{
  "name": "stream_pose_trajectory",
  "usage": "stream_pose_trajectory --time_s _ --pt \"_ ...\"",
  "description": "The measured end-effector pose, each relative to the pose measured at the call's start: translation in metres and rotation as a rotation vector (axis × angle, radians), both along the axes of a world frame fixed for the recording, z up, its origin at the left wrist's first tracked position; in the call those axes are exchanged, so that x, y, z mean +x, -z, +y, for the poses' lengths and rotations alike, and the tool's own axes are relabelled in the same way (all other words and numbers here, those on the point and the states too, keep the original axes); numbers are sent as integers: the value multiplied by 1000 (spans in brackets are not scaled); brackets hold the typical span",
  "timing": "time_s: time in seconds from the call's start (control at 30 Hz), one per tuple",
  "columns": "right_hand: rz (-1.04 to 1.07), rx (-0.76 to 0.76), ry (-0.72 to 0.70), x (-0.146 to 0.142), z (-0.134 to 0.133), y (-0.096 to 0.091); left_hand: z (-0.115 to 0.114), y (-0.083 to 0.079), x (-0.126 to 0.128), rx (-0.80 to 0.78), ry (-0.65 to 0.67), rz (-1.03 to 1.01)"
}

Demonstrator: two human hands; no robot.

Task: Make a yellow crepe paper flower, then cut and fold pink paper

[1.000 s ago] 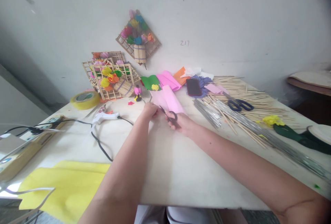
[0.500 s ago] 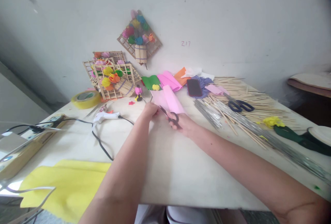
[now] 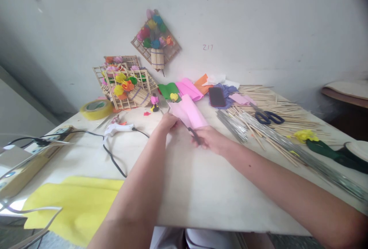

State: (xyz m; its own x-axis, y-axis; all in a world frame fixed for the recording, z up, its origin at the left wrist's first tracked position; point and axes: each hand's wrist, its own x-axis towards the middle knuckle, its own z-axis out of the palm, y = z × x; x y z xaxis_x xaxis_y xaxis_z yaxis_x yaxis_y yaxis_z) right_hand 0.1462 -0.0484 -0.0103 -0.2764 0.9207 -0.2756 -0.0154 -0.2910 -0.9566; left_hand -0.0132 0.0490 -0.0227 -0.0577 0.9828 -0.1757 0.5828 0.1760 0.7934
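the pale pink sheet [image 3: 193,111] lies on the table [image 3: 179,187] just beyond both hands. by its near left corner is the left hand [image 3: 169,122]; its grip is hidden, so i cannot tell what it pinches. below its near end, the right hand [image 3: 209,138] grips dark-handled scissors [image 3: 194,136].

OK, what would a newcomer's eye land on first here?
Probably the diamond-shaped flower panel against the wall, above everything else. Next, the broad yellow sheet at the near left of the table. In the middle, the right hand holds scissors close to a pale pink sheet.
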Motion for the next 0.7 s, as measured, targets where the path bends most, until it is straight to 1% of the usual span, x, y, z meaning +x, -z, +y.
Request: stream_pose_trajectory --time_s 0.1,0.23,0.33,0.4,0.47,0.53,0.6,0.67,0.7 --pt "-26 6 35 -2 1 1 0 1 -1 -15 12 -85" --pt "-10 -64 13 -4 0 2 -1 1 -2 -30 -2 -133" --pt "-22 -77 -27 -1 -5 -4 -1 0 -2 -49 -9 -163" --pt "-73 -29 -52 3 -9 -12 -2 -2 -1 -61 -10 -187" --pt "-155 67 -66 6 -13 -19 -3 -3 0 -71 -9 -205" --pt "-298 201 -30 8 -14 -24 -5 -4 0 -78 -10 -218" --pt "-552 396 67 8 -12 -25 -6 -4 1 -76 -12 -245" --pt "-889 588 151 7 -8 -23 -7 -3 1 -73 -16 -276" --pt "-1050 654 162 6 -5 -21 -7 -3 0 -72 -17 -290"
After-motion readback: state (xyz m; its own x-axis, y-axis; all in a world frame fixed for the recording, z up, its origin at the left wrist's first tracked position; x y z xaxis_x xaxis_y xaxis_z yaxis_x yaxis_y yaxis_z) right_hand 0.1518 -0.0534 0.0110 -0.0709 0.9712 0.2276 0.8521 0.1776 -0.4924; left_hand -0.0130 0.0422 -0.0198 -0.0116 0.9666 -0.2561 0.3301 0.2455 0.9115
